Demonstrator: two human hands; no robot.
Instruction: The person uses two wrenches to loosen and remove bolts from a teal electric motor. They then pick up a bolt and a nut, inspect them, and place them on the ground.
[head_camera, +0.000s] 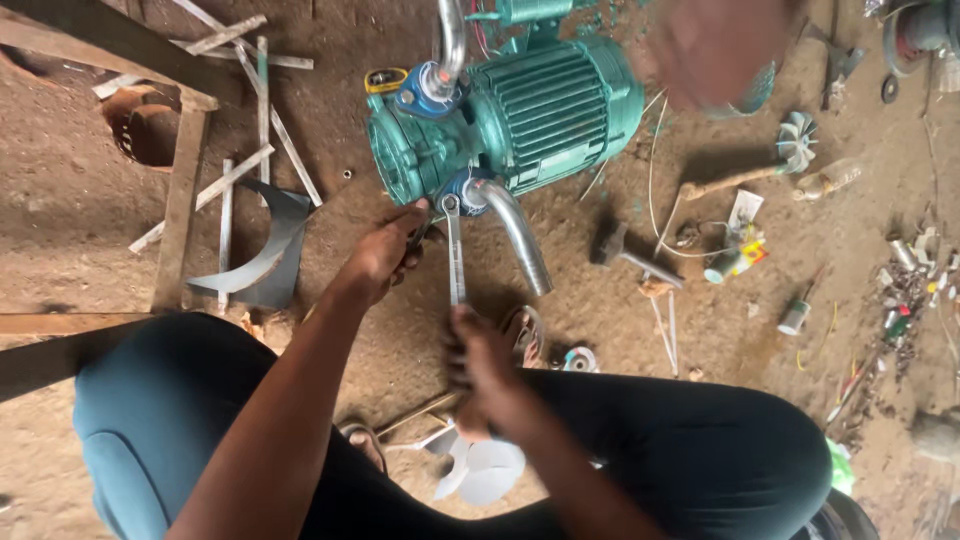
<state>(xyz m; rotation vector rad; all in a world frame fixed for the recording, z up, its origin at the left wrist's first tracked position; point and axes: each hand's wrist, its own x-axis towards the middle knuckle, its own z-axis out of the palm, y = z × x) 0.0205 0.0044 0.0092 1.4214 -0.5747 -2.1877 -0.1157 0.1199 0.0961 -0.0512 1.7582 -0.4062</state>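
Both bare forearms reach forward from between the person's bent knees, which are clad in dark teal trousers. The left hand (385, 255) stretches farther out, fingers curled in a loose pinch, wrist bent slightly down. The right hand (478, 365) sits closer to the body, closed in a fist, knuckles up.

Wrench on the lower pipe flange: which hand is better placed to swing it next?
Probably the right hand: it grips the free end of the wrench, where leverage is greatest. The left hand sits up by the pump, beside the wrench head.
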